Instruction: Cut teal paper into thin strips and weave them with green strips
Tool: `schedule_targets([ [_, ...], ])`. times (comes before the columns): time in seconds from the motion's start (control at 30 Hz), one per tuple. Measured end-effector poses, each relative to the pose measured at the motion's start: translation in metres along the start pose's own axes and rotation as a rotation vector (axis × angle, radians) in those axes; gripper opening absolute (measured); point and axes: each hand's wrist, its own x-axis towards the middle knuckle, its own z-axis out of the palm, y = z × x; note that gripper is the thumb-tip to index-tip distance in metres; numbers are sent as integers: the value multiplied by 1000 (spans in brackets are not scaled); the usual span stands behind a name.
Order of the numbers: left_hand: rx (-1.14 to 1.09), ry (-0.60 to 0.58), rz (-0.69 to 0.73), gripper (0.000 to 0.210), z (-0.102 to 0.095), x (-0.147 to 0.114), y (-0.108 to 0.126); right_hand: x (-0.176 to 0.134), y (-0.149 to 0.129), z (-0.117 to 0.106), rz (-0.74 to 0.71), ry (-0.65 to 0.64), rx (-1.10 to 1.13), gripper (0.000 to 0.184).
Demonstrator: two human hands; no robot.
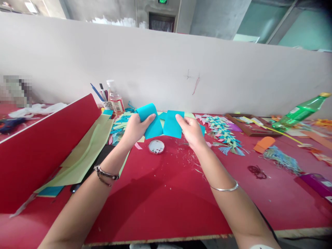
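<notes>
My left hand (136, 127) is closed on a turquoise paper sheet (154, 128), thumb on top, and the sheet's upper edge curls over. In my right hand (192, 131) a flatter turquoise paper piece (171, 123) is pinched under the thumb. Both papers are held above the table, their lower corners close together; whether they join there I cannot tell. Just below them lies a small round lid (156, 147) with dark specks in it. Cut paper strips (119, 125) in turquoise and pale yellow lie beyond my left hand.
A red divider (52, 148) stands left, with long pale-green paper sheets (80, 159) beside it. A bottle (117, 102) and a pen cup (107, 104) stand at the back. Rightward are folded-paper chains (220, 131), a wooden tray (249, 129), a tilted green bottle (298, 112) and dark-red cord (256, 172).
</notes>
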Motion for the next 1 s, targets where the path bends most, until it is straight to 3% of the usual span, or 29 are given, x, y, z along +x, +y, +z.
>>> schedule_targets([
  [0.2,1,112,-86,30,-17,6,-4,6,4,-8,55,70,19,44],
  [0.33,-14,152,-109,28,-28,7,-3,18,18,-26,-15,121,-6,33],
  [0.4,-2,141,-98,28,-30,7,0,30,30,-44,-59,199,-61,23],
  [0.5,14,95,-85,28,-31,5,6,56,43,-74,-113,438,-218,13],
  [0.6,28,28,-56,30,-31,2,14,85,48,-92,-161,545,-518,34],
  [0.67,62,-15,-24,32,-31,0,18,99,51,-90,-125,395,-842,44],
  [0.73,117,-55,4,34,-32,-1,20,106,59,-77,-48,94,-1129,46],
  [0.87,301,-99,52,38,-37,-3,20,105,96,-47,38,-233,-1198,38],
  [1.0,568,-80,68,42,-43,-8,25,101,133,-38,81,-495,-1178,26],
])
